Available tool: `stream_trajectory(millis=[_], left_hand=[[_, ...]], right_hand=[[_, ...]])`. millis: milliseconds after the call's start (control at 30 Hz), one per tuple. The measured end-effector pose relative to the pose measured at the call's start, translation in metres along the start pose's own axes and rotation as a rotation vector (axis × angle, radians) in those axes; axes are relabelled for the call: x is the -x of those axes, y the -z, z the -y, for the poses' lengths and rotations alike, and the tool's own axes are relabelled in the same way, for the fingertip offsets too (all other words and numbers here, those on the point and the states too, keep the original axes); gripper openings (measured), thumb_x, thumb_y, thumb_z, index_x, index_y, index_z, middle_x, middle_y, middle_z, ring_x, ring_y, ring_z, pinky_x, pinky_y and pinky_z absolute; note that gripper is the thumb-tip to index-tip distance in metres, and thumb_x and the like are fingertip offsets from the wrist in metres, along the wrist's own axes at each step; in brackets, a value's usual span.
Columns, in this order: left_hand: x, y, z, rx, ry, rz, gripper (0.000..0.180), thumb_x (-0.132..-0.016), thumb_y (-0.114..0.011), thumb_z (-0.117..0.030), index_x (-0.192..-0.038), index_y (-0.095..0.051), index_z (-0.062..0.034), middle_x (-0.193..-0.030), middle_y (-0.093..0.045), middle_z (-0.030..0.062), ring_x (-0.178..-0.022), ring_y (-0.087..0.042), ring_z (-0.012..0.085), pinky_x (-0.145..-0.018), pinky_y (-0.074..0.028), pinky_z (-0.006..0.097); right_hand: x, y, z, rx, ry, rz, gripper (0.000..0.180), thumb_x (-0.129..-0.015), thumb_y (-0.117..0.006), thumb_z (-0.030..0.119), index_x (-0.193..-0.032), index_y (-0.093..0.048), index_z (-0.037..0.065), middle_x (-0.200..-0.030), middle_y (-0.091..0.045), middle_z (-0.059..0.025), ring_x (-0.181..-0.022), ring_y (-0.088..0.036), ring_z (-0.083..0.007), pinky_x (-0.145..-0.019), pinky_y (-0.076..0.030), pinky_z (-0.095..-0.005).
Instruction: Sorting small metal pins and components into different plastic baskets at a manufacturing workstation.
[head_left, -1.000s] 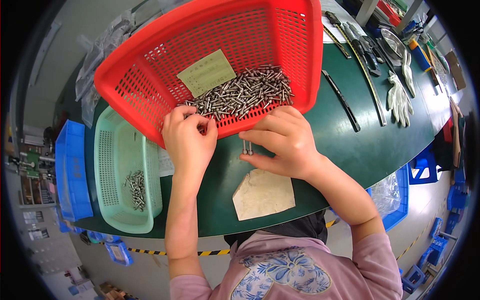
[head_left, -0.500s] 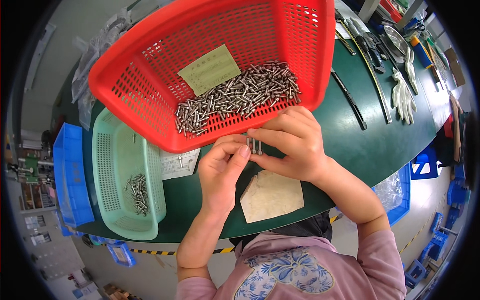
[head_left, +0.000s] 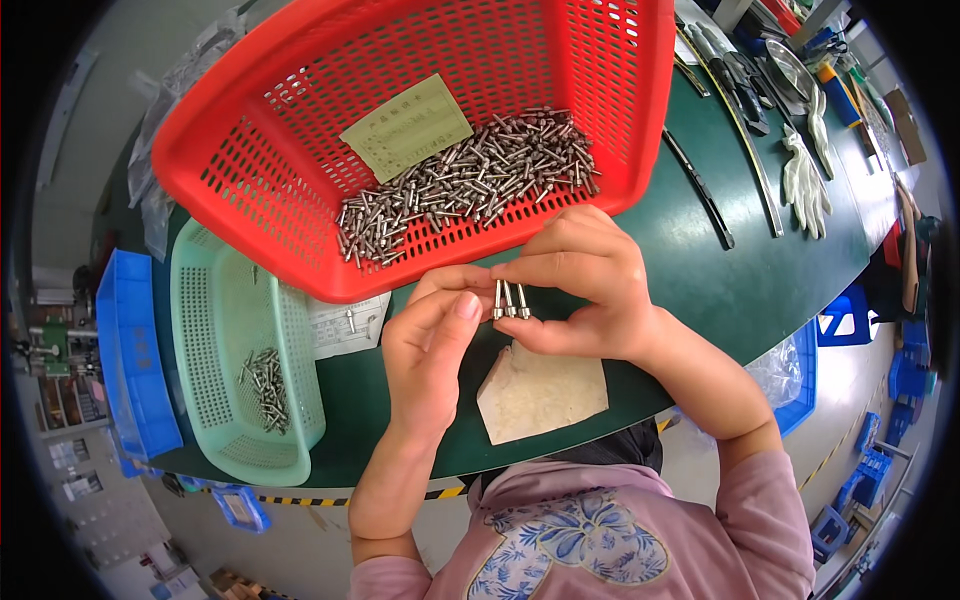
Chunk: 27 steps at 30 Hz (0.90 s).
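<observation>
Three small metal bolts (head_left: 510,300) are lined up side by side in front of the red basket, their heads toward me. My right hand (head_left: 590,285) is closed on them, with the thumb at the heads and the forefinger along the far ends. From the left side my left hand (head_left: 425,345) pinches at the leftmost bolt; its thumb stands up beside it and partly hides the fingers. A large heap of similar bolts (head_left: 480,180) lies in the red basket (head_left: 330,275) just beyond my hands, next to a yellow-green paper label (head_left: 407,128).
Left stands a pale green basket (head_left: 312,400) with a small pile of bolts (head_left: 265,390), then a blue bin (head_left: 140,360). A printed sheet (head_left: 345,330) with a bolt lies between baskets. Beige paper (head_left: 543,395) lies below my hands. White gloves (head_left: 803,185) and tools are at right.
The bolts between my hands have turned so that their shanks and heads show more fully. My left thumb has shifted slightly left, away from them. The whole view has shifted slightly.
</observation>
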<state>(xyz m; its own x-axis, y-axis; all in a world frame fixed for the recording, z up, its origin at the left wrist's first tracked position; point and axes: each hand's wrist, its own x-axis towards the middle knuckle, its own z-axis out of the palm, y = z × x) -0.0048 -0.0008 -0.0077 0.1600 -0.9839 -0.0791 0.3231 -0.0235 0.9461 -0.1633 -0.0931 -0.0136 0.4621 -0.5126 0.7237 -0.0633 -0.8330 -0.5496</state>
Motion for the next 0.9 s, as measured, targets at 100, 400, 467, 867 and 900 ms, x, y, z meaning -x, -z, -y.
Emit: stream_trajectory(millis=[100,400,467,867,900], left_hand=[[-0.002,0.01,0.0,-0.347,-0.271,0.053,0.012,-0.082,-0.061,0.001,-0.093,-0.066,0.003,-0.11,-0.057,0.0139,-0.095,-0.057,0.0188,-0.082,-0.046,0.029],[-0.009,0.004,-0.005,-0.896,-0.947,0.056,0.044,-0.062,-0.069,0.006,-0.101,-0.072,-0.0138,-0.118,-0.055,0.0155,-0.103,-0.056,0.0279,-0.081,-0.049,0.035],[-0.008,0.006,-0.005,-0.887,-0.965,0.09,0.042,-0.061,-0.071,0.004,-0.098,-0.074,-0.0147,-0.117,-0.055,0.0147,-0.103,-0.056,0.0278,-0.081,-0.049,0.035],[-0.01,0.01,-0.013,-0.926,-1.01,0.164,0.035,-0.061,-0.074,-0.006,-0.095,-0.075,-0.015,-0.113,-0.059,0.0128,-0.095,-0.059,0.0286,-0.079,-0.049,0.036],[-0.01,0.011,-0.012,-0.926,-1.009,0.164,0.035,-0.061,-0.074,-0.006,-0.095,-0.075,-0.015,-0.113,-0.059,0.0128,-0.095,-0.059,0.0286,-0.079,-0.049,0.036]], right_hand=[[-0.001,0.001,0.002,-0.106,-0.031,0.009,0.032,-0.06,-0.081,0.014,-0.089,-0.071,0.004,-0.072,-0.061,-0.0057,-0.064,-0.058,-0.0187,-0.057,-0.042,-0.0303],[0.004,0.0,0.01,-0.612,-0.338,0.14,0.026,-0.064,-0.079,0.009,-0.087,-0.069,0.001,-0.074,-0.062,-0.0047,-0.066,-0.058,-0.0121,-0.058,-0.048,-0.0249],[0.003,-0.001,0.011,-0.619,-0.338,0.175,0.025,-0.064,-0.079,0.008,-0.086,-0.069,0.001,-0.074,-0.063,-0.0044,-0.066,-0.057,-0.0115,-0.058,-0.048,-0.0247],[0.0,0.004,0.013,-0.723,-0.382,0.289,0.033,-0.062,-0.086,0.014,-0.09,-0.072,0.002,-0.079,-0.064,-0.0036,-0.065,-0.055,-0.0099,-0.058,-0.047,-0.0237],[0.0,0.004,0.013,-0.718,-0.378,0.297,0.034,-0.062,-0.086,0.014,-0.091,-0.071,0.002,-0.079,-0.065,-0.0039,-0.066,-0.055,-0.0101,-0.058,-0.047,-0.0238]])
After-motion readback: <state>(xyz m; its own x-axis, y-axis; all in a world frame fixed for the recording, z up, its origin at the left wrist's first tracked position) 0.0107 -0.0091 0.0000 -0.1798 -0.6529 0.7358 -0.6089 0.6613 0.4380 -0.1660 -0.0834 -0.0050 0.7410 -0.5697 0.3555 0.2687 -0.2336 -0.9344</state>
